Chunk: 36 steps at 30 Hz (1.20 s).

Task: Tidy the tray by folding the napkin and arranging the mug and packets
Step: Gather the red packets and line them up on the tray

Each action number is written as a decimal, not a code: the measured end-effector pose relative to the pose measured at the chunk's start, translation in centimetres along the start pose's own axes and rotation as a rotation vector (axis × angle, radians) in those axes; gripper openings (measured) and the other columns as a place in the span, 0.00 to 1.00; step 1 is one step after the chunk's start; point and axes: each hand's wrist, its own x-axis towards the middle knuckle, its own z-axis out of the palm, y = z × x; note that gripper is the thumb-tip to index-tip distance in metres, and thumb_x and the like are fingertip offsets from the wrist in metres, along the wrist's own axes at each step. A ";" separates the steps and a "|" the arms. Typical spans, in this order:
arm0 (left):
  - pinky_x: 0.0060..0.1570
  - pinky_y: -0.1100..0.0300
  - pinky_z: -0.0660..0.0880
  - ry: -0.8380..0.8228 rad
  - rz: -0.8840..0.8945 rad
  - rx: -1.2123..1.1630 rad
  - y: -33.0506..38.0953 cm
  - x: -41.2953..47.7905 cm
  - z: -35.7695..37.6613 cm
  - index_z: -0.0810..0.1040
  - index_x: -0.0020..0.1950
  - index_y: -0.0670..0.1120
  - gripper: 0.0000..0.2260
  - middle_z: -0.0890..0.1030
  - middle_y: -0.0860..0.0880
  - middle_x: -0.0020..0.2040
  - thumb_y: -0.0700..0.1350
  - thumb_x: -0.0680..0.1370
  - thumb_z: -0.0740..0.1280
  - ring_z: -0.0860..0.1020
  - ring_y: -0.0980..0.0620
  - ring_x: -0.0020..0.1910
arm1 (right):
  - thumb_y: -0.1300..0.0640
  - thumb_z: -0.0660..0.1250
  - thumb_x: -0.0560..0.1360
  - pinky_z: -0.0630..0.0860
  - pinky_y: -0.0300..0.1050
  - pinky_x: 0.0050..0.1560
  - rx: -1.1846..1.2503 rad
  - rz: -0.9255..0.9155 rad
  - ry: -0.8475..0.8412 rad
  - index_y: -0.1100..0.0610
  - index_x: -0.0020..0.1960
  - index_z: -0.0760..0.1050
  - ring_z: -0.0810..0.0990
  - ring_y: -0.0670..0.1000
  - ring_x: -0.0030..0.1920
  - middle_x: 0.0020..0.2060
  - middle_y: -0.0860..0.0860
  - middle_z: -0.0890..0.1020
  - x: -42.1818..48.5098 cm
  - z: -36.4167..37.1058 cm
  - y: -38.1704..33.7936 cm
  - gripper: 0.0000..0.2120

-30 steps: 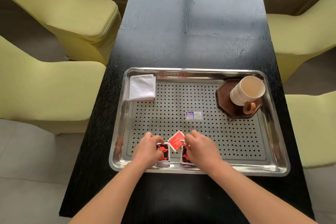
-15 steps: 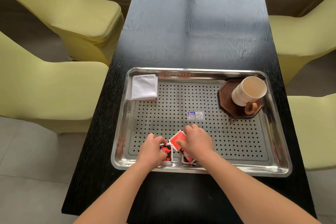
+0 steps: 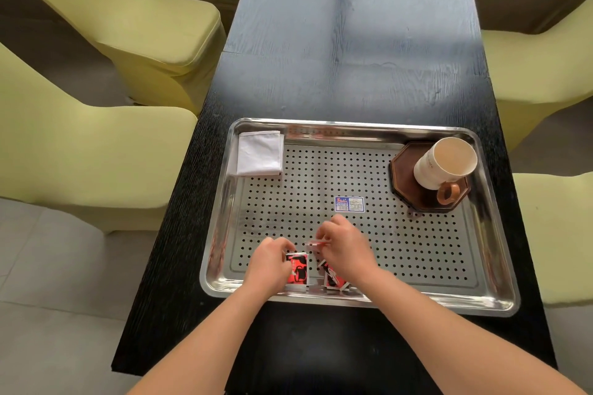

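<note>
1. Both hands work at the near edge of the tray (image 3: 359, 127). The left hand (image 3: 268, 261) has its fingers curled over the top and left side of a red-and-black packet (image 3: 298, 270), gripping it. That packet lies flat on the tray floor, close to the near rim.
2. Just to its right, the right hand (image 3: 345, 248) is curled as well. It pinches a thin red packet (image 3: 316, 244) between its fingertips. This one is held up off the tray floor and seen almost edge-on, just beyond the first packet.
3. Below the heel of the right hand, further packets (image 3: 332, 280) lie tilted against the near rim. They are partly hidden, so I cannot count them.
4. Over in the far left corner sits the napkin (image 3: 260, 153), white and folded into a neat square, its left edge up against the tray wall.
5. In the far right corner the mug (image 3: 444, 163), cream with a brown handle, stands on a dark octagonal coaster (image 3: 403, 167), handle turned toward the person.
6. On the perforated floor a small blue-and-white sticker (image 3: 349, 204) shows, just beyond the right hand.
7. All of it rests on a black wooden table (image 3: 353, 58) with yellow-green chairs (image 3: 96, 154) on both sides.
</note>
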 end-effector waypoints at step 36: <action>0.46 0.60 0.72 -0.035 0.070 0.103 2.1 -0.7 1.7 0.75 0.66 0.53 0.21 0.69 0.51 0.52 0.39 0.75 0.70 0.74 0.52 0.50 | 0.49 0.72 0.72 0.80 0.50 0.44 -0.106 0.447 -0.095 0.50 0.48 0.72 0.80 0.51 0.44 0.43 0.48 0.82 -4.6 0.3 2.8 0.11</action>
